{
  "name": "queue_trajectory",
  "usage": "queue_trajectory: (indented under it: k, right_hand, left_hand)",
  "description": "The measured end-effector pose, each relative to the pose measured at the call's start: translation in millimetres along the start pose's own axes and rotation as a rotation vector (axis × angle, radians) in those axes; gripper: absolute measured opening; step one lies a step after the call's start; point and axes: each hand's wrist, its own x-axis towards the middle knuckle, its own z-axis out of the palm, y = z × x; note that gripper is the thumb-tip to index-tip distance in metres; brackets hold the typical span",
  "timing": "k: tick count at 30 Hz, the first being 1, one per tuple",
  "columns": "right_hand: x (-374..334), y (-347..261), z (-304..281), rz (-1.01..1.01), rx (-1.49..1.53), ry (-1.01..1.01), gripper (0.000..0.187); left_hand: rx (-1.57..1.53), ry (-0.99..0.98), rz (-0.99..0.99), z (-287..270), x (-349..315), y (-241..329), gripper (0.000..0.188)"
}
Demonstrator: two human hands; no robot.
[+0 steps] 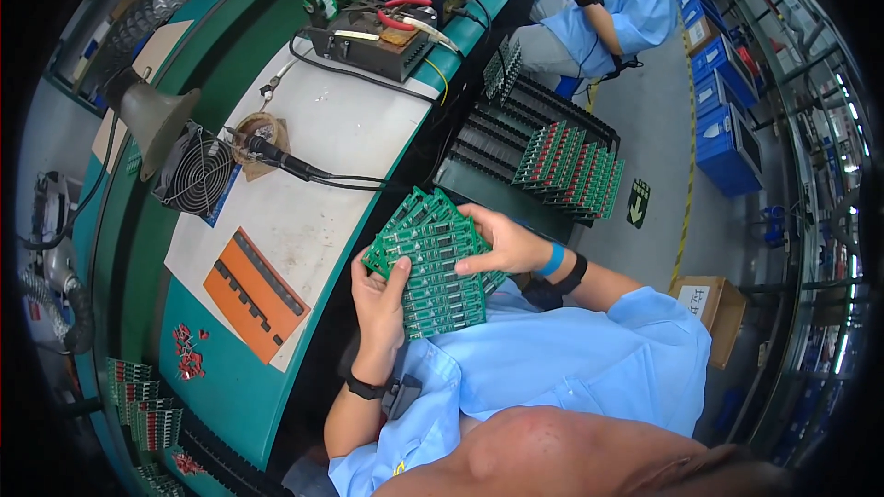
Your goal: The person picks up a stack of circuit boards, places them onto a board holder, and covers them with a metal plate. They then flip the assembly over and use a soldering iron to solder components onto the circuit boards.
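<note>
Both my hands hold a fanned stack of green circuit boards (431,262) in front of my chest, just off the bench edge. My left hand (379,299) grips the stack from below with the thumb on its face. My right hand (502,241) lies over the stack's upper right side, fingers curled on the boards. A blue band and a black strap sit on my right wrist, and a black strap on my left.
The white-topped bench (350,120) carries an orange fixture (253,293), a small fan (196,173), a soldering iron (276,158) and a power unit (368,41). A slotted rack (552,152) with green boards stands at my right. Another person in blue (617,0) sits further along.
</note>
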Motion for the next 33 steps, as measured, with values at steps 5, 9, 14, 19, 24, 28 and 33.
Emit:
queue_trajectory:
  k: [5, 9, 14, 19, 24, 28, 33]
  right_hand:
    - [-14.2, 29.3, 20.3, -0.09, -0.11, 0.134, 0.078]
    - [-21.3, 27.1, 35.7, -0.166, -0.346, 0.216, 0.08]
    - [-15.9, 31.6, 34.5, -0.199, -0.266, 0.244, 0.079]
    - [-25.5, 15.1, 7.2, -0.075, -0.011, 0.327, 0.079]
    - [-42.2, -17.6, -34.1, -0.16, 0.02, 0.657, 0.065]
    - [-28.4, -41.5, -99.1, -0.324, -0.055, 0.979, 0.058]
    - [41.6, -30.5, -248.4, -0.436, -0.281, 1.293, 0.051]
  left_hand:
    - [-0.14, 0.004, -0.055, -7.9, -17.6, -23.5, 0.05]
    - [-0.097, -0.026, -0.102, -11.2, -21.4, -35.7, 0.052]
    - [-0.058, -0.051, -0.11, 0.6, -13.5, -40.0, 0.059]
    - [-0.068, -0.27, -0.125, 21.7, 2.5, -29.5, 0.07]
    - [0.167, -0.3, -0.049, 1.9, 11.0, -33.1, 0.063]
    - [0.096, -0.387, -0.229, -36.6, 13.9, -28.7, 0.052]
    - [0.17, -0.286, -0.182, -62.5, 3.9, -46.6, 0.044]
